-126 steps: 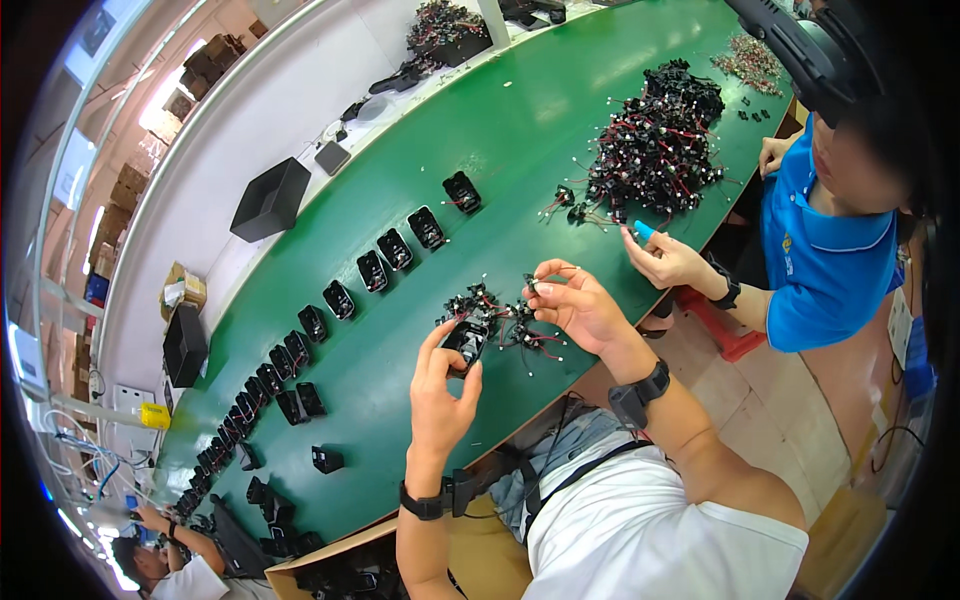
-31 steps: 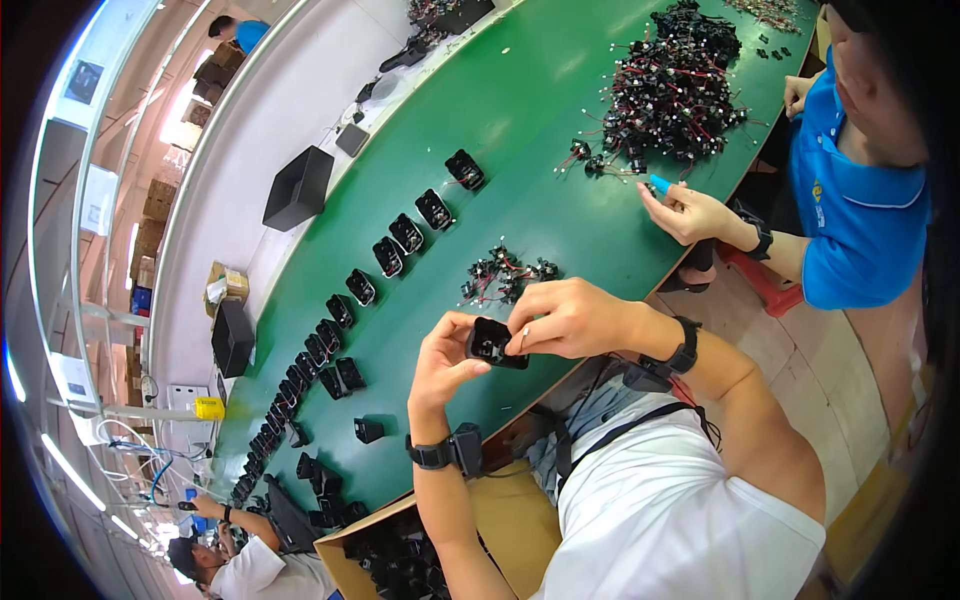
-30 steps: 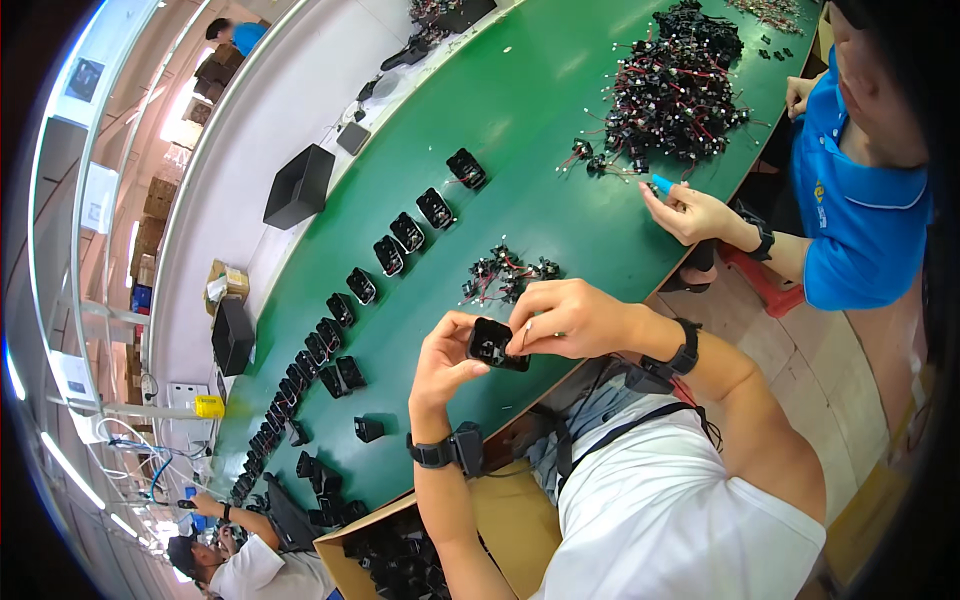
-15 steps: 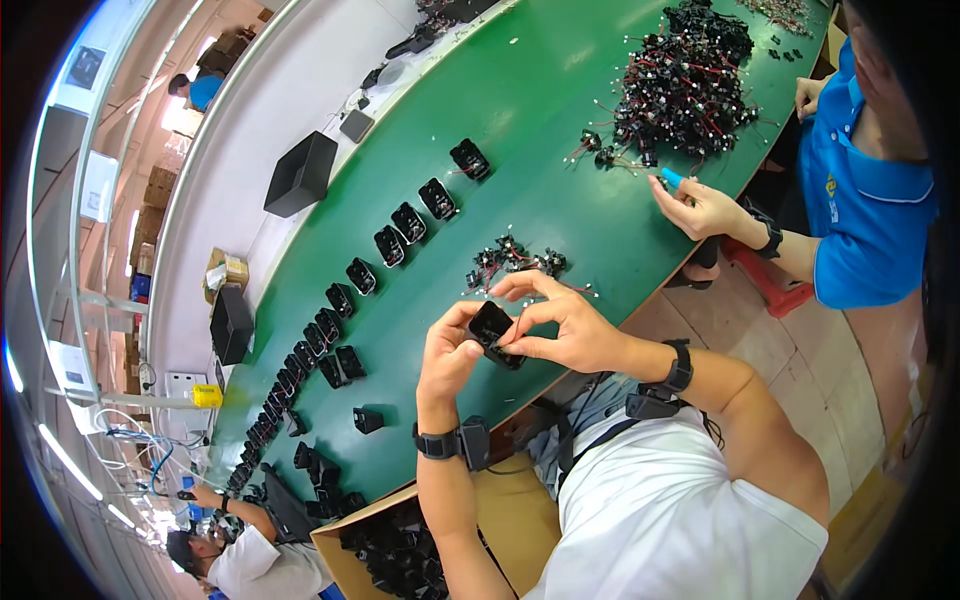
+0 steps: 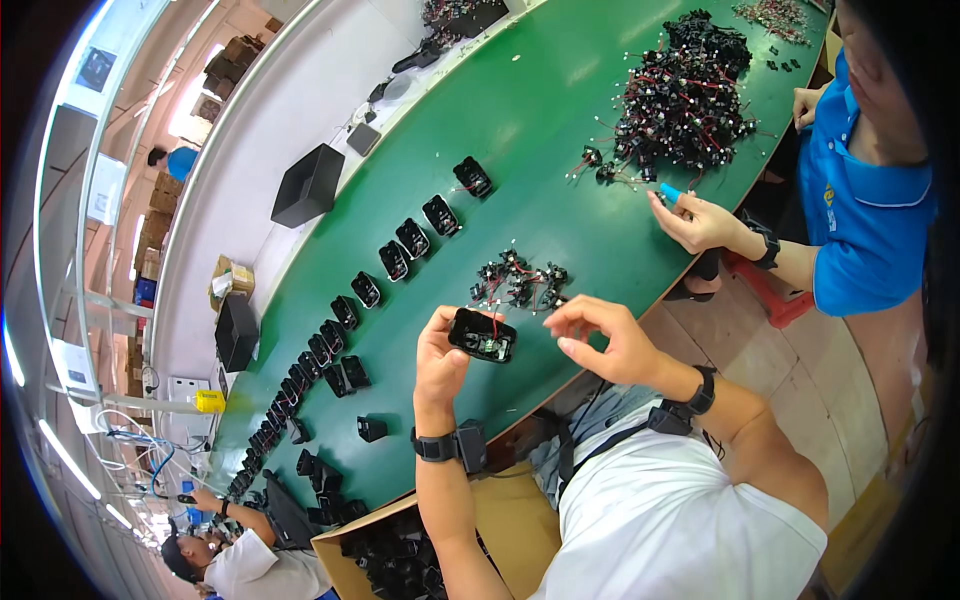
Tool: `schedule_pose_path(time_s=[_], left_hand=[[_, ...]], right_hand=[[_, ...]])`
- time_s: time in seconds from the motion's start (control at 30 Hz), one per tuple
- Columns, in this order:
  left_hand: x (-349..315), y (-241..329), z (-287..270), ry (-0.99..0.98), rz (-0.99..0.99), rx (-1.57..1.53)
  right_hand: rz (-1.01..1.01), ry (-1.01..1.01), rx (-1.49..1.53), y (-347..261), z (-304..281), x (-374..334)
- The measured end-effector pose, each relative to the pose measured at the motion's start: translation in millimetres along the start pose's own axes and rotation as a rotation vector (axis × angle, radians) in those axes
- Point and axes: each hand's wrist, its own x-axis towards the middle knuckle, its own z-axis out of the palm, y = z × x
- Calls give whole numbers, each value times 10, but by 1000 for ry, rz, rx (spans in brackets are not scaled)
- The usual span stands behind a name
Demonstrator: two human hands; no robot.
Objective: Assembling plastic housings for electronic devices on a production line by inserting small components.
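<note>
Gripping a black housing [image 5: 482, 335] by its left end, the left hand [image 5: 440, 365] clamps it between thumb and fingers above a green table [image 5: 400, 335]. The tilted, open shell has rounded corners; red wire [image 5: 496, 322] and small green and silvery parts [image 5: 490, 346] show inside. The right hand [image 5: 615, 345] hovers near its right end, thumb and fingers apart.

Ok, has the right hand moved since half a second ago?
Yes, to the right: judged against the small wired pile, the right hand has gone from near its middle to near its right end, now apart from the black housing.
</note>
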Motion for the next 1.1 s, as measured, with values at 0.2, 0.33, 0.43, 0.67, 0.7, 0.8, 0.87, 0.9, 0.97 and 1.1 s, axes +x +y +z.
schedule_pose_path(time_s=[0.2,0.33,0.43,0.67,0.7,0.8,0.87,0.9,0.97,1.1], left_hand=[[65,33,30,-26,13,75],[113,35,60,-48,16,105],[150,36,80,-60,-21,153],[-66,150,52,70,-36,214],[-42,130,49,46,-16,187],[28,97,79,-3,5,149],[42,98,69,-17,6,136],[48,96,75,-25,8,128],[52,96,84,-38,16,115],[32,144,124,18,15,176]], right_hand=[[104,-189,3,-266,49,-31],[187,-237,192,-304,87,-41],[154,-213,138,-240,140,-75],[67,-257,77,-201,266,-63],[48,-253,50,-183,266,-60],[59,-215,10,-155,232,-63],[60,-218,4,-136,231,-47],[62,-216,-5,-146,223,-50],[46,-197,-34,-166,232,-56],[-16,-75,-215,-194,184,29]])
